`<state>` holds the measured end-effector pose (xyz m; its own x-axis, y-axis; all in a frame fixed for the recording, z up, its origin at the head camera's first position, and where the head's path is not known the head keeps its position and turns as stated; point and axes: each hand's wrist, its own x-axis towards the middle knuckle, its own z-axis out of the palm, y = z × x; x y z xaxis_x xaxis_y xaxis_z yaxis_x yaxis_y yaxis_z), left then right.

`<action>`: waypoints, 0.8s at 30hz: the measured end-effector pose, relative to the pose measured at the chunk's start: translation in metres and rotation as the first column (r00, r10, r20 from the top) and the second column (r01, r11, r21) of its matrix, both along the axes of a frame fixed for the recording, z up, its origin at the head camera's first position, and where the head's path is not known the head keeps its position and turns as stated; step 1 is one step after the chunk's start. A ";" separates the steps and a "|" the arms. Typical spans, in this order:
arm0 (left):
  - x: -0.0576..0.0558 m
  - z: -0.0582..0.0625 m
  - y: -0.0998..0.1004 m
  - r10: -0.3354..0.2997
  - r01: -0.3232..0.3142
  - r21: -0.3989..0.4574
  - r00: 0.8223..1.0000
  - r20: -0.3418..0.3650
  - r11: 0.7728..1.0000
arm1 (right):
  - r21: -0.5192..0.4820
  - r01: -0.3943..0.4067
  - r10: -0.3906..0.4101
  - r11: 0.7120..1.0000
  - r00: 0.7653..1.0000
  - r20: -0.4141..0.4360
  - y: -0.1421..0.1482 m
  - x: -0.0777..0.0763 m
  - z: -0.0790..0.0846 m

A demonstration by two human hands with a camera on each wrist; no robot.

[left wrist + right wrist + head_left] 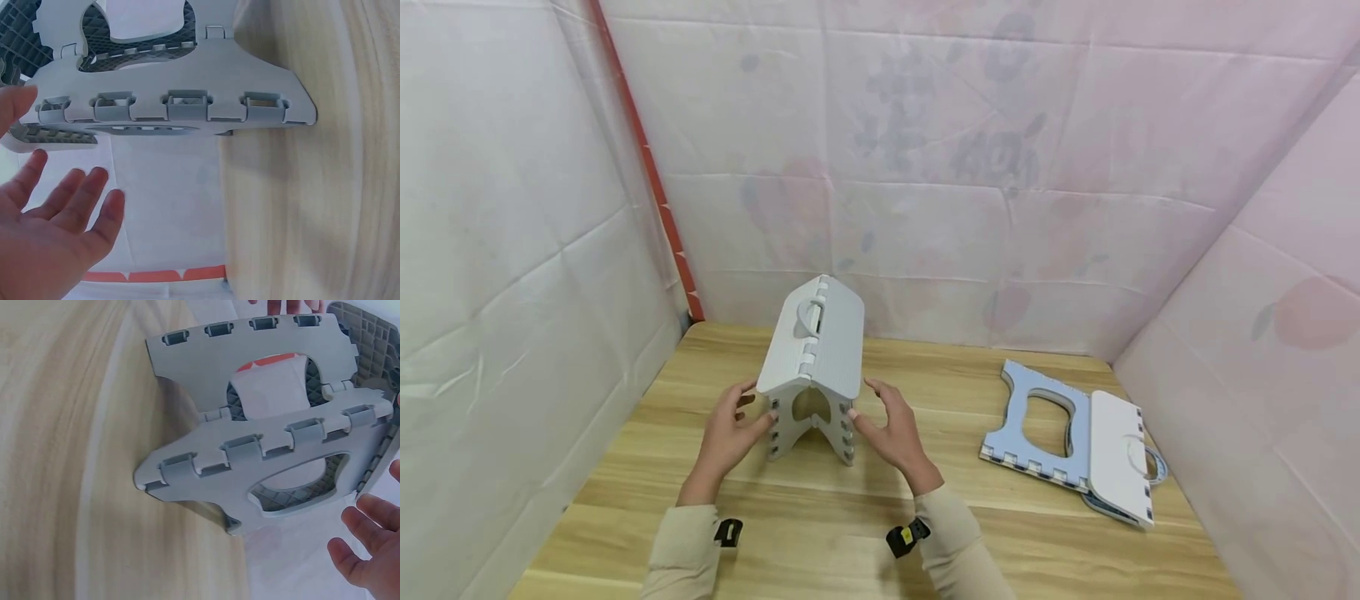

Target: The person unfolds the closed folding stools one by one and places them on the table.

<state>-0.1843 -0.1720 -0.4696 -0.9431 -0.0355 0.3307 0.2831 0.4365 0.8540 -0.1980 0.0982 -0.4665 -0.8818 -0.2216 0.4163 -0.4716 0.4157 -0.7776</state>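
Note:
A grey-white folding step stool (841,342) stands half folded on the table, its two top panels peaked like a roof and its end panel bent inward. My left hand (730,433) is at its left side, thumb tip right at the hinged leg edge. In the left wrist view that hand's fingers (75,212) are spread and loosely bent below the top panel. My right hand (895,429) is at the opposite side, thumb at the leg edge. Its fingers (369,531) look relaxed beside the stool in the right wrist view.
A second folding stool (1120,450), blue and white, lies folded flat at the right of the wooden table (820,533), its handle loop sticking out near the table's right edge. Pale patterned sheets (925,233) hang behind the table and at both sides.

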 end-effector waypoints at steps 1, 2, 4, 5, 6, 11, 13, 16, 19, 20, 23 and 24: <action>0.000 0.002 0.000 0.008 -0.008 0.001 1.000 -0.023 1.000 | 0.006 0.004 -0.004 1.000 1.000 -0.024 0.000 -0.001 0.002; 0.000 0.003 0.001 0.016 -0.016 -0.002 0.999 -0.045 1.000 | 0.009 0.004 -0.004 1.000 0.999 -0.043 0.000 -0.001 0.003; 0.000 0.005 0.002 0.030 -0.030 0.000 0.996 -0.083 1.000 | 0.019 0.008 -0.006 1.000 0.997 -0.080 -0.001 -0.002 0.006; 0.000 0.006 0.002 0.033 -0.033 -0.001 0.994 -0.105 0.999 | 0.023 0.007 -0.005 1.000 0.995 -0.096 -0.001 -0.002 0.008; 0.000 0.006 0.002 0.035 -0.036 -0.004 0.991 -0.128 0.999 | 0.023 0.008 -0.005 1.000 0.994 -0.109 -0.001 -0.002 0.009; -0.001 0.011 0.003 0.027 -0.043 -0.057 0.969 -0.247 0.997 | 0.020 0.003 0.000 1.000 0.985 -0.172 -0.003 -0.005 0.015; -0.001 0.013 0.003 0.021 -0.045 -0.078 0.958 -0.285 0.996 | 0.016 -0.005 0.008 1.000 0.982 -0.189 -0.004 -0.006 0.017; -0.002 0.016 0.004 0.011 -0.044 -0.092 0.943 -0.332 0.995 | 0.018 -0.021 0.024 1.000 0.980 -0.200 -0.007 -0.007 0.022; -0.002 0.021 0.006 0.002 -0.044 -0.105 0.931 -0.365 0.994 | 0.025 -0.030 0.034 0.999 0.977 -0.209 -0.009 -0.009 0.026; -0.002 0.022 0.007 0.001 -0.043 -0.106 0.928 -0.372 0.993 | 0.028 -0.032 0.037 0.999 0.976 -0.216 -0.010 -0.009 0.027; -0.002 0.025 0.008 -0.001 -0.045 -0.109 0.923 -0.385 0.993 | 0.038 -0.040 0.048 0.998 0.970 -0.238 -0.012 -0.011 0.030; -0.002 0.027 0.008 -0.003 -0.042 -0.109 0.921 -0.389 0.993 | 0.042 -0.041 0.051 0.998 0.969 -0.243 -0.013 -0.012 0.030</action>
<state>-0.1866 -0.1637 -0.4431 -0.7397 0.0068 0.6729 0.5722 0.5326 0.6237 -0.2097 0.0853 -0.4361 -0.7434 -0.2787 0.6081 -0.6642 0.4153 -0.6216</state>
